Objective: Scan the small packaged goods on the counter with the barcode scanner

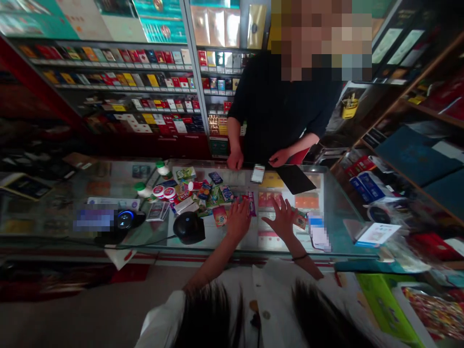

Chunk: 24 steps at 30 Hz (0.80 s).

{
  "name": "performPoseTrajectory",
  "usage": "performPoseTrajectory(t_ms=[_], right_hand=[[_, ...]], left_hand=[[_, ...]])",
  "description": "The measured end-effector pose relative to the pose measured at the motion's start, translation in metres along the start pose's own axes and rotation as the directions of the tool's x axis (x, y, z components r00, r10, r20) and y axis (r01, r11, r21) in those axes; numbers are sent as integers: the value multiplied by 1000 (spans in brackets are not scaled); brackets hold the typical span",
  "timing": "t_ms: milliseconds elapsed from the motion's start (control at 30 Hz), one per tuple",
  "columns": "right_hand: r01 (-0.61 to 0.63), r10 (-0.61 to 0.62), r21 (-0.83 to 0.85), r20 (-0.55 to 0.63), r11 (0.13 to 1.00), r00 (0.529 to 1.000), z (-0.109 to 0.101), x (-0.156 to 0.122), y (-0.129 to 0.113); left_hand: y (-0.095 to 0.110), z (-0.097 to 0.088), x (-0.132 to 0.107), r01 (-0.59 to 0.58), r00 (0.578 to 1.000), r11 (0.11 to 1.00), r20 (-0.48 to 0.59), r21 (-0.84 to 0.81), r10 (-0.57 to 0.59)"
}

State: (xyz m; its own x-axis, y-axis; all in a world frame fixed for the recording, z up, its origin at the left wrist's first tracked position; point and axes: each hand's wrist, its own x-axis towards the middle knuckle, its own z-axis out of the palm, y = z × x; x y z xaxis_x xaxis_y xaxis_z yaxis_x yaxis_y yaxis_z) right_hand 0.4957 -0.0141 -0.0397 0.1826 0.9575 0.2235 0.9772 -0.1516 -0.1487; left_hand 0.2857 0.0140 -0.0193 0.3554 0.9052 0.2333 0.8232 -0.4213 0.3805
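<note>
My left hand (238,218) lies flat on the glass counter (108,181), fingers stretched out toward several small colourful packets (213,193). My right hand (283,217) rests beside it with fingers spread and holds nothing. A white pack (258,173) sits on the far side of the counter, between the hands of a person in a black top (279,111) who stands behind it. That person's two hands (235,162) touch the far counter edge.
A black tablet (294,179) lies at the far right of the counter. A dark round scanner (188,227) and a speaker with a blue ring (125,220) stand near the front edge. Shelves of cigarette packs (119,82) fill the back wall.
</note>
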Motion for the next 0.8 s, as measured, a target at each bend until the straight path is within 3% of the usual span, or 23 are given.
performPoseTrajectory(t_ms=[200, 367, 533, 800], right_hand=[[100, -101, 30, 61, 995, 993, 5, -4, -57], [166, -179, 126, 104, 978, 978, 4, -9, -90], [196, -219, 146, 159, 970, 963, 10, -12, -107], [250, -263, 88, 217, 964, 940, 25, -19, -115]], left_hand=[[-38, -10, -27, 19, 999, 999, -41, 28, -18], [-52, -19, -45, 102, 994, 991, -35, 90, -100], [-62, -15, -55, 121, 993, 986, -5, 118, -122], [-84, 8, -61, 180, 982, 976, 34, 127, -185]])
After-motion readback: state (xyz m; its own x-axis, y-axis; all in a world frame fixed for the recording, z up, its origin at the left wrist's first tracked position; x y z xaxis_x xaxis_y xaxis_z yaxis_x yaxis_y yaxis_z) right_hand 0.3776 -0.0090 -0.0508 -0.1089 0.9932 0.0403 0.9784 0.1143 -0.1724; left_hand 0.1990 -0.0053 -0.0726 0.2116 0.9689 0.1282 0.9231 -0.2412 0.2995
